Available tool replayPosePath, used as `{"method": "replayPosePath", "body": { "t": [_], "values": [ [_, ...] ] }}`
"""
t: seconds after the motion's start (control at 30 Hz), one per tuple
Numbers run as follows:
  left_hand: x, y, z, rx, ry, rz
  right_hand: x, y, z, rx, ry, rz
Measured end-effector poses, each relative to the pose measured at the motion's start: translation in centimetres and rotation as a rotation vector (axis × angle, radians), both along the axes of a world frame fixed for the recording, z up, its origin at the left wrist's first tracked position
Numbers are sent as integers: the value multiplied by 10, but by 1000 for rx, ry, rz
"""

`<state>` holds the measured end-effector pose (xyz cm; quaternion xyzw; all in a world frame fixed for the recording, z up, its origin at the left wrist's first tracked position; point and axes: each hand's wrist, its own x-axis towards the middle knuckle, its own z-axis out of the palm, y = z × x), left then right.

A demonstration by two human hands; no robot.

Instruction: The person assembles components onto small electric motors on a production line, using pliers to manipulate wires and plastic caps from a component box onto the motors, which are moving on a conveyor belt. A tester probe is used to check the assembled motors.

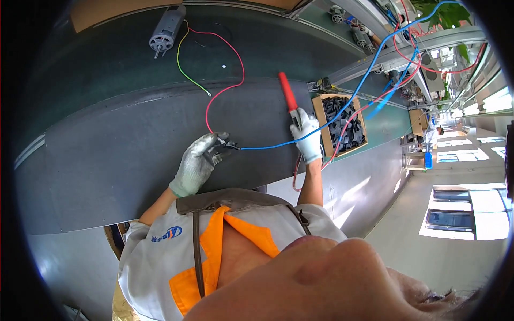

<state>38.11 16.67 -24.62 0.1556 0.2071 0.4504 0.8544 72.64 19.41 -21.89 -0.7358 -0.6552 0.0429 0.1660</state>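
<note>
My left hand (pixel 197 163), in a white glove, pinches a small dark clip (pixel 231 145) above the table. A red wire (pixel 241 63) runs from a grey cylindrical motor (pixel 167 32) to these fingers, and a blue cable (pixel 278 145) leads off the clip to the right. The motor's yellow-green wire (pixel 187 75) lies loose, ending in a ring terminal (pixel 209 93). My gloved right hand (pixel 306 136) is closed round a tool with a long red tapered end (pixel 287 91) and a grey middle; its exact kind is unclear. The blue cable passes across this hand.
Right of my right hand stands a cardboard box (pixel 318 115) of black plastic pieces. Blue and red cables hang from a metal frame (pixel 450 43) at upper right. The dark tabletop (pixel 107 155) has a raised far section. A distant person (pixel 431 136) is at far right.
</note>
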Motion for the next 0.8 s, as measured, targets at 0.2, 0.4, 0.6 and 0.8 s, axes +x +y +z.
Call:
{"method": "replayPosePath", "body": {
  "t": [0.2, 0.4, 0.6, 0.8],
  "values": [
    [5, 2, 10, 127, 247, -12, -87, -50, 34, -434, 1233, 492],
    [-78, 32, 4, 458, 1210, 655, -88, -52, 50, -247, 1213, 679],
    [-231, -16, -4, 348, 2303, 1128, -61, -51, 7, -336, 91, 8],
    [-193, -73, -20, 382, 2010, 850, -98, -56, -14, -185, 530, 408]
  ]
}}
